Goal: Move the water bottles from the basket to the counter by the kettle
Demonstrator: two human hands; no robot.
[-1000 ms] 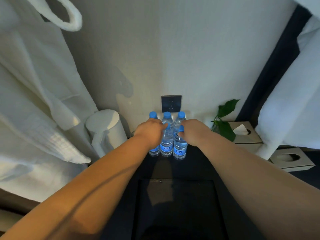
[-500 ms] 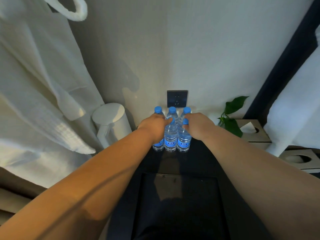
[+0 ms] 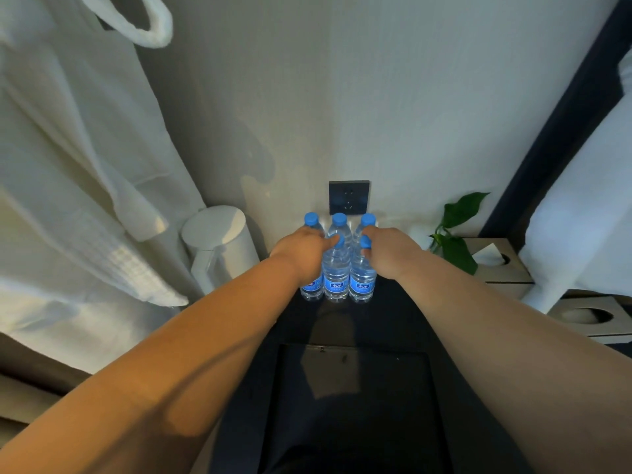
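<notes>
Dark counter (image 3: 403,323) runs back to the wall. Standing on it: white kettle (image 3: 220,246) at far left, just beside it a tight cluster of blue-capped water bottles (image 3: 337,268), all upright, approx. 2 rows, touching each other. To the right, a green plant (image 3: 455,230), base hidden. Far right, a tissue box (image 3: 502,268). Near part of counter has a dark rectangular panel (image 3: 352,405).

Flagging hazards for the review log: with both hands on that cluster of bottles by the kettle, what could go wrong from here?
1. The water bottles stand upright and tightly packed; as the left hand or right hand pulls back, it might topple one into its neighbours.
2. The wall socket sits directly behind them, so a leak could reach it.
3. The kettle stands close on the left and may get bumped.
</notes>
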